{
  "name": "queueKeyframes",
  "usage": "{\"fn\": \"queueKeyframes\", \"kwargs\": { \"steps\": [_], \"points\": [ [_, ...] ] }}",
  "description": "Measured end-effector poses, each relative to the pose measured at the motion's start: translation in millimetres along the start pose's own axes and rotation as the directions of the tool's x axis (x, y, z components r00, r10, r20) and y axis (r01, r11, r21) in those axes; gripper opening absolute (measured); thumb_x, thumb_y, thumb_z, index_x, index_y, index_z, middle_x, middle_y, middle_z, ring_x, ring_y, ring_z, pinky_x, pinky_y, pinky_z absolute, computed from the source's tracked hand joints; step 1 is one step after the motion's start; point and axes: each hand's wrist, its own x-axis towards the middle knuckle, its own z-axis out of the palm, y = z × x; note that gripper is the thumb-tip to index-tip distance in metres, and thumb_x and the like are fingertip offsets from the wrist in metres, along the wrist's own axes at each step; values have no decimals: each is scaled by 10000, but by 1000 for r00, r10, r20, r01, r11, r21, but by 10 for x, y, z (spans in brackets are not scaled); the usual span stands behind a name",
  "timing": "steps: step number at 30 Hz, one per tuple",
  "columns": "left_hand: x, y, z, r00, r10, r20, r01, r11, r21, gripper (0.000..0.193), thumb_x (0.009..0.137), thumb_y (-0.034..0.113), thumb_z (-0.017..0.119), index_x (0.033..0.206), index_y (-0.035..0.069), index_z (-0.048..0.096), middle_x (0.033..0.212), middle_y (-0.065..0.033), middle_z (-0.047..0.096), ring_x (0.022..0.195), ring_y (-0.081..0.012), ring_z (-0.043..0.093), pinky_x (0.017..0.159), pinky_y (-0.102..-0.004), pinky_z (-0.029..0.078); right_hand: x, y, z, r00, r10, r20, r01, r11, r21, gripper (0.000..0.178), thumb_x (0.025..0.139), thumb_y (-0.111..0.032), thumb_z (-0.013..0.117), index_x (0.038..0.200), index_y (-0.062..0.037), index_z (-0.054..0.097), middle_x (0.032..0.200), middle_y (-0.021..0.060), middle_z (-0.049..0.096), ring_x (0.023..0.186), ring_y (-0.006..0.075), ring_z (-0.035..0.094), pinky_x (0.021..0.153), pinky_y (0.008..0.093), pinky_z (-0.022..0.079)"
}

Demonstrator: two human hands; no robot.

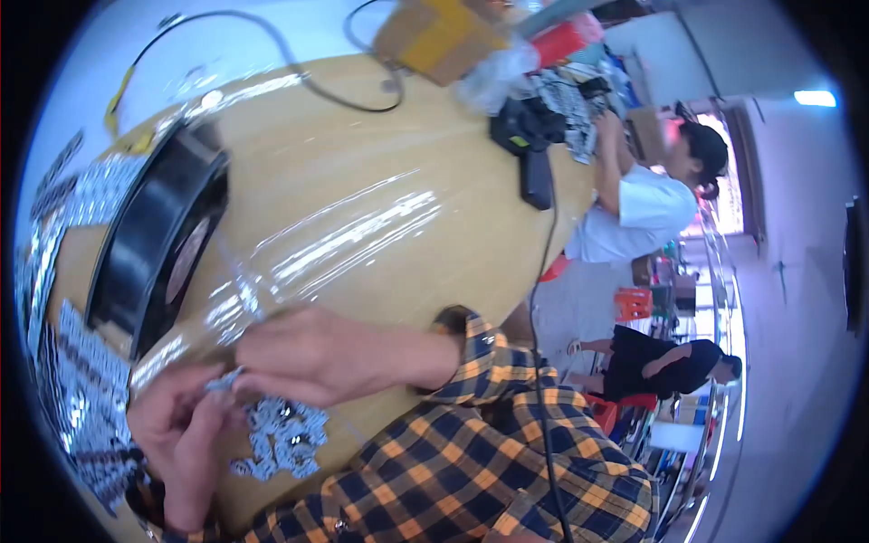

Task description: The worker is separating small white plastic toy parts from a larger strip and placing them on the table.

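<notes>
My left hand [186,430] and my right hand [303,357] meet over the near left of the table, fingers bent and pinched together. Between their fingertips is a small pale, silvery piece [224,380], partly covered by the fingers; its exact kind is too small to make out. Just beside and below the hands, a loose pile of similar small silvery pieces [285,439] lies on the tabletop. The plaid cuff of my right sleeve rests near the table edge.
A black open-sided bin [149,231] stands on the tan table [362,154]. Sheets of silvery pieces [86,389] lie at the left. A taped cardboard box [439,41], a black device [529,127] and a cable sit farther off. A co-worker [647,199] works at the far right end.
</notes>
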Motion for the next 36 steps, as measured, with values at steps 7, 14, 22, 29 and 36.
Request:
{"fn": "queueKeyframes", "kwargs": {
  "steps": [7,14,22,29,36],
  "points": [
    [132,31,215,998,-23,65,28,996,-83,246,900,73,633,1091,-72,578,828,-85,648,541,-72,562,483,-182,449,-25,166,-114,995,97,31,-101,982,161,279,856,-164,640,665,4,526,595,185,545,562,386,567,522,446,423],
    [213,-123,82,991,-22,135,51,974,-220,244,883,83,627,1060,-79,582,833,-100,623,490,-101,570,424,-200,448,-11,164,-200,992,111,65,-114,992,59,348,896,-229,640,687,-17,460,599,143,508,559,344,543,503,406,410],
    [183,-119,134,990,-6,143,36,977,-209,225,873,67,627,1043,-77,594,792,-76,585,494,-96,563,416,-195,450,-5,114,-1165,531,-16,-847,-41,998,-45,212,914,-94,529,1094,17,548,833,51,606,554,58,502,476,200,410],
    [172,-62,130,988,-35,151,69,972,-227,231,872,67,628,1058,-66,598,806,-74,579,501,-97,557,417,-202,454,-436,34,-1784,209,-2,-978,-191,981,-42,139,903,-140,611,904,-2,592,661,33,566,436,68,448,396,197,338],
    [188,-121,90,988,-24,152,56,976,-211,237,873,69,630,1071,-56,594,797,-72,589,501,-96,553,418,-207,456,-432,43,-1898,133,-18,-991,-217,975,-47,190,901,-137,601,739,-40,585,591,23,550,418,57,445,374,189,315]
  ]
}}
